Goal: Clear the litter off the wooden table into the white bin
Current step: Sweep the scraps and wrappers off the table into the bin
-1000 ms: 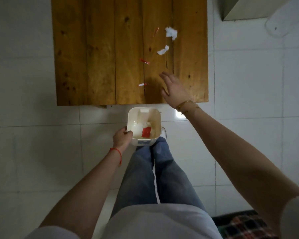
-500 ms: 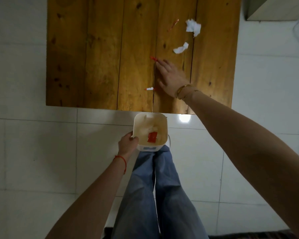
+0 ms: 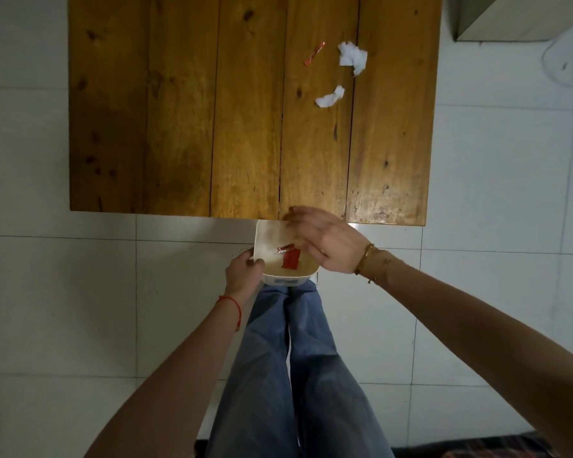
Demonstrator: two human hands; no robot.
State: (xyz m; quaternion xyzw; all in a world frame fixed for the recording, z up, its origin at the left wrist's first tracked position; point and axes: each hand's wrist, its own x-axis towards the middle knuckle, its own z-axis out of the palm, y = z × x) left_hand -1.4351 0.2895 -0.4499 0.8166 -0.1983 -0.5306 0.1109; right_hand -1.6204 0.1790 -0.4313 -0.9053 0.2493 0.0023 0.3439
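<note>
The white bin (image 3: 262, 239) is held just under the near edge of the wooden table (image 3: 179, 110), and my left hand (image 3: 244, 271) grips its left rim. Red wrapper pieces (image 3: 290, 257) lie inside the bin. My right hand (image 3: 328, 241) hovers over the bin's right side with fingers spread, its fingertips at the table edge and nothing visible in it. Farther back on the table lie a crumpled white tissue (image 3: 353, 57), a smaller white paper scrap (image 3: 329, 97) and a thin red wrapper strip (image 3: 315, 56).
White tiled floor (image 3: 63, 309) surrounds the table. My legs in blue jeans (image 3: 291, 358) stand just behind the bin. A pale box corner (image 3: 510, 18) and a white object (image 3: 566, 61) sit on the floor at the top right. A patterned mat (image 3: 510, 447) shows at the bottom right.
My right hand has swept back from the middle of the table to the near edge over the bin. The two small red scraps that lay near it are gone from the table.
</note>
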